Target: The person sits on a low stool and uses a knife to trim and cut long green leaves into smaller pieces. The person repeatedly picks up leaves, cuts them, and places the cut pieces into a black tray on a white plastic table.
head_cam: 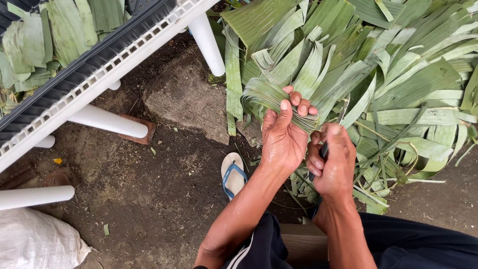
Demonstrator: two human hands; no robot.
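Note:
My left hand (285,133) grips a folded bundle of green leaf strips (266,97), thumb on top and fingers curled round its right end. My right hand (332,162) is closed round a dark handle, likely a small knife (323,151), just right of and below the bundle. The blade is hidden behind my fingers. Both hands hover over the near edge of a big pile of cut banana leaves (378,69) lying on the ground.
A white plastic table (107,82) lies overturned at upper left with its legs sticking out, and a dark crate of folded leaves (45,40) sits behind it. A sandal (233,174) rests on bare earth. A white sack (35,241) is at bottom left.

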